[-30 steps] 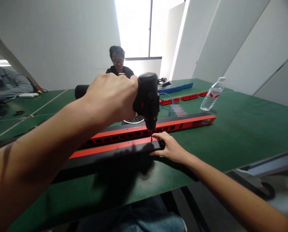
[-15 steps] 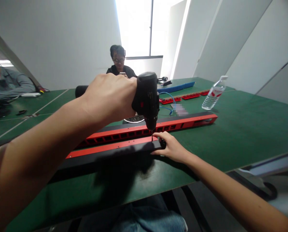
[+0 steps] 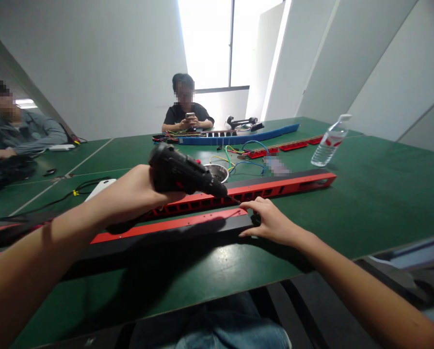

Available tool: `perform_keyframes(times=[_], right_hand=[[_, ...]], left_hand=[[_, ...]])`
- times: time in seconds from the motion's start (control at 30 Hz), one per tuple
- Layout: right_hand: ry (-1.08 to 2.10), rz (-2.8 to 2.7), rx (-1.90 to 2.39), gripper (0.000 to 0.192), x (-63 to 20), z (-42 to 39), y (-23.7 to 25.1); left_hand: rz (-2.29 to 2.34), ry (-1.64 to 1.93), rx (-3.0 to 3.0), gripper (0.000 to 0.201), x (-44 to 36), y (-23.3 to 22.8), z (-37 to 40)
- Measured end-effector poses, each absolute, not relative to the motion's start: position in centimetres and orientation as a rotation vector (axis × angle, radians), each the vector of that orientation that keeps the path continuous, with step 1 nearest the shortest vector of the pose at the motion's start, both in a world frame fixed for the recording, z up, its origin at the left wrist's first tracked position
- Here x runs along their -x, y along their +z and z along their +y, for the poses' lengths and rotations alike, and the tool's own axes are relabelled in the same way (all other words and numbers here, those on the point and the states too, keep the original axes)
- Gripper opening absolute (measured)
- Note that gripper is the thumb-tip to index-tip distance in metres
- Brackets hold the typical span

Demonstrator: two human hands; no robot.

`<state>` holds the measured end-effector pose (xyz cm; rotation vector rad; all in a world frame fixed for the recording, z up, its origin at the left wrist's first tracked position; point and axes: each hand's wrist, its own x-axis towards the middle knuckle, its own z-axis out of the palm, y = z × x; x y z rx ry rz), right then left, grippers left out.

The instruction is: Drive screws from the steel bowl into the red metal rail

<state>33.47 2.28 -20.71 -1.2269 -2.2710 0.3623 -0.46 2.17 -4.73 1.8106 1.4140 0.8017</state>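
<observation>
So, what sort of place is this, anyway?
Probably a small assembly workshop, though I can't be sure. The left hand holds a power drill, a long red-and-black bar lies on the green table, and a bowl of small dark bits sits behind.

Head-worn view forward-down across table [image 3: 333, 208]

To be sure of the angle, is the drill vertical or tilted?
Tilted: the drill slants, its bit pointing down toward the right hand.
</observation>
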Motion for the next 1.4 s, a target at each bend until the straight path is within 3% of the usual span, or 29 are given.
perform_keyframes(times=[0.1, 0.3, 0.5, 0.73, 0.93, 1.03, 1.13, 1.3, 1.4], right_hand=[[0.377, -2.289, 1.246, 0.075, -34.1, 2.1, -20.4], [0.447, -2.227, 1.357, 0.074, -37.6, 2.8, -19.9], [0.613, -2.091, 1.568, 0.075, -42.5, 3.6, -19.4], [0.718, -2.129, 1.701, 0.069, -46.0, 4.7, -16.6], [0.702, -2.015, 1.440, 0.051, -39.5, 5.2, -12.3], [0.827, -2.079, 1.278, 0.052, -34.1, 5.5, -11.8], [0.723, -2.156, 1.215, 0.056, -30.3, 6.7, -11.9], [0.650, -2.163, 1.130, 0.059, -28.0, 11.0, -12.3], [0.773, -1.993, 1.140, 0.057, -27.2, 14.0, -12.7]], left_hand=[[1.520, 0.682, -1.780, 0.035, 2.3, -6.8, 1.9], [1.424, 0.712, -1.384, 0.037, 4.9, -9.9, 0.9], [1.204, 0.833, -1.119, 0.027, 6.1, -13.0, 0.4], [1.059, 0.911, -1.024, 0.023, 4.8, -15.0, 0.5], [1.125, 0.872, -1.087, 0.024, 4.8, -15.9, 1.0], [1.170, 0.879, -1.118, 0.026, 5.1, -16.0, 0.6], [1.200, 0.879, -1.127, 0.029, 5.1, -16.0, 0.1], [1.163, 1.001, -1.060, 0.023, 4.5, -15.7, -0.2], [1.150, 1.089, -0.991, 0.021, 4.2, -15.7, -0.1]])
